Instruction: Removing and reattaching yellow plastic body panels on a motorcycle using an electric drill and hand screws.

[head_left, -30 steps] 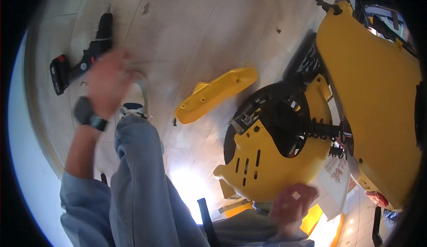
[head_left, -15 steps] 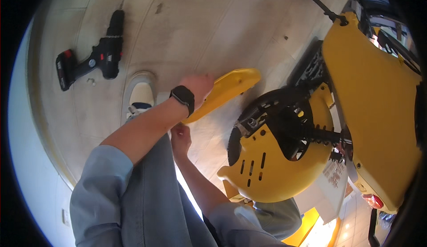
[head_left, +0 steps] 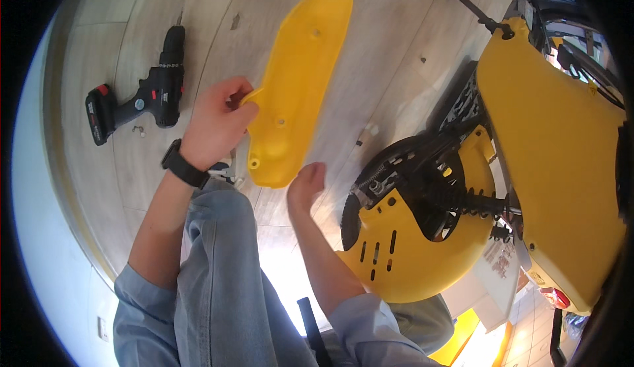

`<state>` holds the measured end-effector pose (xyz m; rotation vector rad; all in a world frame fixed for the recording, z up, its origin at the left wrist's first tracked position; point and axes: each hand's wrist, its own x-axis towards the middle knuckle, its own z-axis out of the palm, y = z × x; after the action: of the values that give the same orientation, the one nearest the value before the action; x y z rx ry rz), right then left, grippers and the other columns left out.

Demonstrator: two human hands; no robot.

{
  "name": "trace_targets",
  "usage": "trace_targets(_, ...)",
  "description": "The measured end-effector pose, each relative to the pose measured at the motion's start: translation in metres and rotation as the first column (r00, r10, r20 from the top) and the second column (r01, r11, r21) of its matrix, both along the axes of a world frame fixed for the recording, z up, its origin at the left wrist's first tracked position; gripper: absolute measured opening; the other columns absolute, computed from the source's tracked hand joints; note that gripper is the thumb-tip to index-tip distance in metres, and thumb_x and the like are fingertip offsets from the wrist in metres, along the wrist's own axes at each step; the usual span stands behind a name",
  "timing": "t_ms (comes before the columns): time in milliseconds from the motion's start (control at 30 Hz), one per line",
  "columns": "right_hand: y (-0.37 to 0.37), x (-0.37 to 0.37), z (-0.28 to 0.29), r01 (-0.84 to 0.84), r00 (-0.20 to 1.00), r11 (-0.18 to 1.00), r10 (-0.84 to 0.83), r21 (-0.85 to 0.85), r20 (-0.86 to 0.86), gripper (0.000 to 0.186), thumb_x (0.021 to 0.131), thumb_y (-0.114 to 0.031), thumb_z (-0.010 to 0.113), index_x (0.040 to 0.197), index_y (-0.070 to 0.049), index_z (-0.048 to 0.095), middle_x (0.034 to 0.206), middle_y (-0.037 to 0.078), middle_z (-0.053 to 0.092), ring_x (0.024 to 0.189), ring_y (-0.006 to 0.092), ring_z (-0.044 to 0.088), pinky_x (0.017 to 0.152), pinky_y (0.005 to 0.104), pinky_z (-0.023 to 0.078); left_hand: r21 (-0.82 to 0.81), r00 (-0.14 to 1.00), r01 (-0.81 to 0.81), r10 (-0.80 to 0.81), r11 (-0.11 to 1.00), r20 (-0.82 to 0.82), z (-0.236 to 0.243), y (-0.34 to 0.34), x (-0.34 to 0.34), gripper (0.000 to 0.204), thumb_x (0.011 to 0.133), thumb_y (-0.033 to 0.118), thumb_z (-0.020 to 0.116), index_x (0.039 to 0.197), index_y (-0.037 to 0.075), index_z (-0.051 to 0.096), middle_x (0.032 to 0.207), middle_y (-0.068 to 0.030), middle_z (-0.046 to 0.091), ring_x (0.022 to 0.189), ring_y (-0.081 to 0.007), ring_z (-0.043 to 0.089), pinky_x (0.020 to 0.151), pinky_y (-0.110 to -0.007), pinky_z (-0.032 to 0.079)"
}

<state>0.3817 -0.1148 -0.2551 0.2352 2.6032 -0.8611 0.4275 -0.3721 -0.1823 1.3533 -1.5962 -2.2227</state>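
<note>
A person is holding up a long yellow panel (head_left: 300, 79) over the floor (head_left: 383, 23), to the left of a yellow scooter (head_left: 555, 136). The left hand (head_left: 221, 126) is gripping a tab on the panel's left edge between thumb and fingers. The right hand (head_left: 308, 185) is hovering, fingers curled, just beside the panel's lower end, on the side toward the scooter; whether it is touching the panel or holding something small, I cannot tell. The panel is hanging apart from the scooter, its round holes showing, and nothing is being fastened. A slotted guard (head_left: 422, 264) is already covering part of the scooter's wheel (head_left: 350, 225). A black cordless drill (head_left: 162, 86) is lying unused, well to the scooter's left.
</note>
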Motion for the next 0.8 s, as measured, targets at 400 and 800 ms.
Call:
trace_targets(400,-0.033,-0.142,-0.071,0.479,0.839,0.658,-0.147,0.581,-0.525,0.031,0.084,-0.023,0.064,0.103,0.0,0.059,0.104,0.021,0.056,0.104,0.0426,0.056,0.092,0.0538,0.045,0.057,0.98,-0.18,0.184,0.982,-0.069,0.02,-0.019,0.032,0.008,0.08,-0.003,0.056,0.088,-0.001,0.053,0.077,0.0018,0.047,0.072,-0.006,0.046,0.064,-0.022,0.039)
trace_targets(800,-0.108,-0.266,-0.001,-0.706,0.647,-0.19,0.216,0.682,0.731,0.048,0.091,-0.022,0.065,0.137,-0.01,0.058,0.141,0.011,0.057,0.127,0.0314,0.056,0.101,0.0409,0.049,0.069,0.979,-0.171,0.178,0.983,-0.105,0.012,-0.021,0.037,0.011,0.081,-0.003,0.053,0.091,0.0,0.052,0.086,-0.0005,0.05,0.083,-0.0068,0.049,0.076,-0.021,0.041)
